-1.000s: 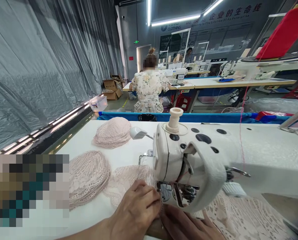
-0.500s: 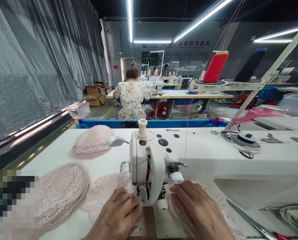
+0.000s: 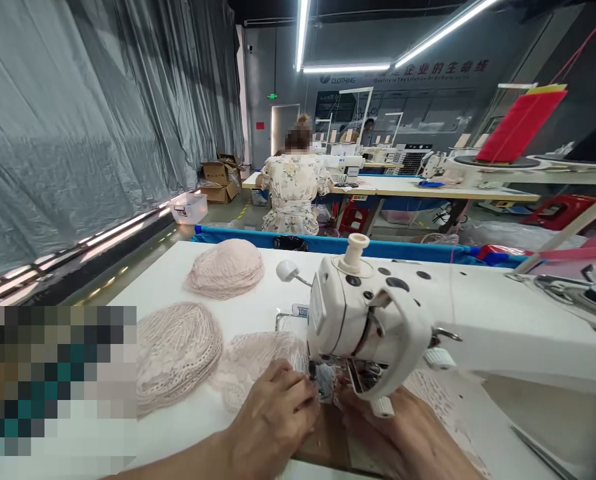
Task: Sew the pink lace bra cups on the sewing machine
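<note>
Table (image 3: 258, 313): I see the white top running under and left of the sewing machine (image 3: 478, 327), which is my landmark.
Co-worker (image 3: 295, 193): a person in a floral dress sits well behind the sewing machine, back to me.
Lace stacks: one pile (image 3: 178, 350) lies left of the machine head, the other (image 3: 225, 267) is behind and left of it, apart from the first.
Lace piece (image 3: 258, 353): pale pink, spread flat on the table, with its edge fed under the machine head at the needle.
Left hand (image 3: 273, 420): I have it just left of the needle, fingers curled tight and gripping the lace piece.
Right hand (image 3: 403, 440): it rests on the lace below the machine head. The head hides its fingertips, so I cannot tell its grip.
Red thread cone (image 3: 521, 125): stands behind the machine's right end.
</note>
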A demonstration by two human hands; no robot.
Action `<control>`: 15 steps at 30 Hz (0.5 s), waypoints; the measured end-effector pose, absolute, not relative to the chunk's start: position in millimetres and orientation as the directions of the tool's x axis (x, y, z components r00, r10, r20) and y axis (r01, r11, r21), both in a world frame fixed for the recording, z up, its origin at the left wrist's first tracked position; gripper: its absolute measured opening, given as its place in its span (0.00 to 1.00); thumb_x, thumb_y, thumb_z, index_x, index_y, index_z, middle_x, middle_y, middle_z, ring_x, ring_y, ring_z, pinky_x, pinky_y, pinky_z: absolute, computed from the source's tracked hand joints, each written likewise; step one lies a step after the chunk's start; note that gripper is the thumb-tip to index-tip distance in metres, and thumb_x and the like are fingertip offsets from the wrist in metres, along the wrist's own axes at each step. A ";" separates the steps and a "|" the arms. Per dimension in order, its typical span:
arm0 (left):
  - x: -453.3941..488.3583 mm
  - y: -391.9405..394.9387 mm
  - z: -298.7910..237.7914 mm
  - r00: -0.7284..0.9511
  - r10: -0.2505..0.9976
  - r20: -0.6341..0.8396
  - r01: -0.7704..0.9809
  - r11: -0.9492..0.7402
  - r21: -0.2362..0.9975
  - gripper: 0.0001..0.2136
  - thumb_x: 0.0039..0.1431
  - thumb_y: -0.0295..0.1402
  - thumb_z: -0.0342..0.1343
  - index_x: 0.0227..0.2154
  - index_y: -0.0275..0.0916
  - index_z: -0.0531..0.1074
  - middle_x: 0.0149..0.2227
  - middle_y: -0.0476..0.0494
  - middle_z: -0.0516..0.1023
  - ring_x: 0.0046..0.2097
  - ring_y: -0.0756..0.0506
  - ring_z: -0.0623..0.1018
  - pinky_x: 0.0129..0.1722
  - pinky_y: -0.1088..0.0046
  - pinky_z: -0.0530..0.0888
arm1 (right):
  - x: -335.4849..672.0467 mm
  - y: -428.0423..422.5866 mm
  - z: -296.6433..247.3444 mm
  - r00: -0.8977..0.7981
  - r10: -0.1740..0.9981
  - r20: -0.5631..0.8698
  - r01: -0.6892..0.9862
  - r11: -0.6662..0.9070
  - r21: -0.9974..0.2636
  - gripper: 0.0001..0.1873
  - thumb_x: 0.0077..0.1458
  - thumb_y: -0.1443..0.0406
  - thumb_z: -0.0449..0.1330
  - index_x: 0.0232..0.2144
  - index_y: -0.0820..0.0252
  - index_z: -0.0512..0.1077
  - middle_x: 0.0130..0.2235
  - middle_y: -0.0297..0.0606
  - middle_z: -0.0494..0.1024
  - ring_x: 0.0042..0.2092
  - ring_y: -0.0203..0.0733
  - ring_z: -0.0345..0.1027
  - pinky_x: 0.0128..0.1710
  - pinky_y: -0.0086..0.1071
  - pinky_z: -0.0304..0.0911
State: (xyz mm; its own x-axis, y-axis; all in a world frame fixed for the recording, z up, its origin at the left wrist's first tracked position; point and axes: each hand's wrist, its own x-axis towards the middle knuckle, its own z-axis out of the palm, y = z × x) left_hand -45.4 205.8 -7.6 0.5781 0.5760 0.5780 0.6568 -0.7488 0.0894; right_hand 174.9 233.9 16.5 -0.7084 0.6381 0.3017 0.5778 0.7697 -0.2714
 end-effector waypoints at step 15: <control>-47.5 205.6 -7.7 0.591 0.589 0.552 0.655 -0.749 0.098 0.03 0.60 0.29 0.56 0.35 0.36 0.68 0.35 0.49 0.76 0.39 0.49 0.74 0.44 0.69 0.68 | 179.5 248.8 -38.3 -0.668 0.599 0.441 0.560 0.795 -0.231 0.12 0.59 0.67 0.54 0.26 0.52 0.75 0.28 0.38 0.78 0.31 0.42 0.74 0.27 0.29 0.69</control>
